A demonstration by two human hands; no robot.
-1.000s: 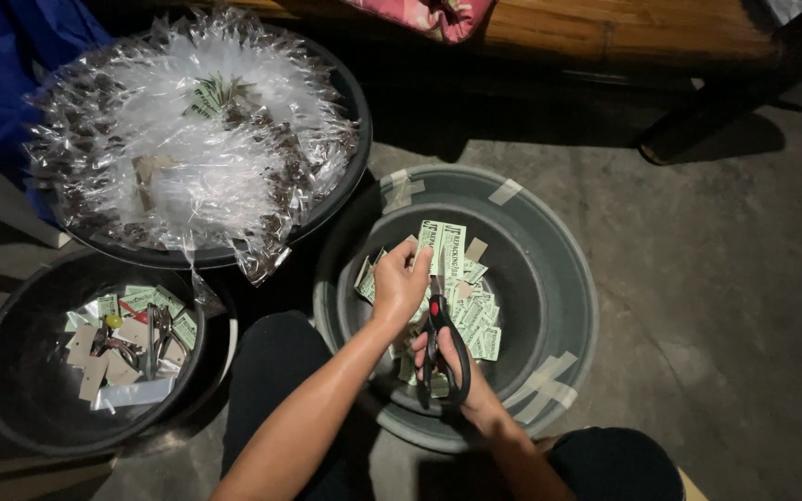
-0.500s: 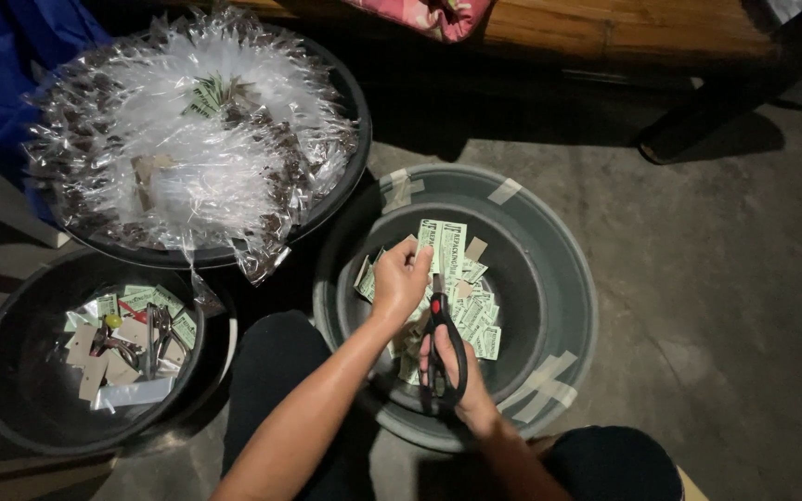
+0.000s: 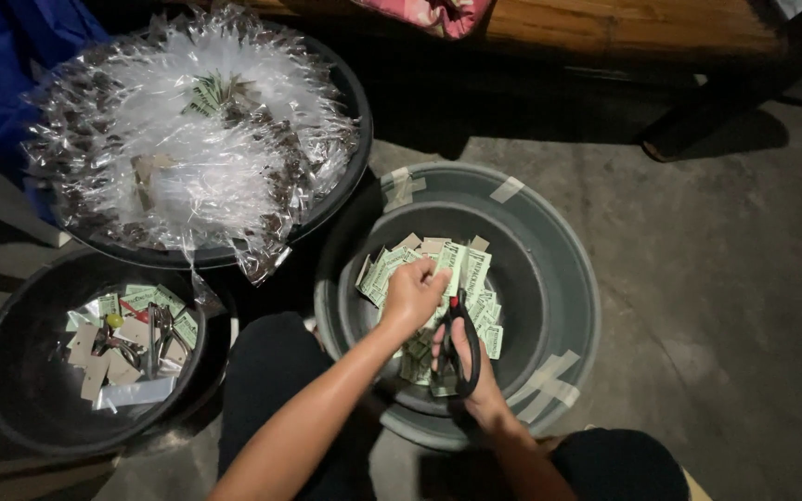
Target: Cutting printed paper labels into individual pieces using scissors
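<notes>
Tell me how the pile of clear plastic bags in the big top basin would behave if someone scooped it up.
The clear bags look thin and crinkled, so they would probably flop and sag. Heaped loosely above the basin rim, they seem light for their bulk. Their glossy film suggests some could slide off an armful.

Scissors [image 3: 461, 339] blades hidden behind left hand [image 3: 412, 295]; open or closed, cannot tell. Right hand [image 3: 475, 376] fingers mostly masked by handles. Card print [image 3: 461, 264] too small to resolve.
</notes>
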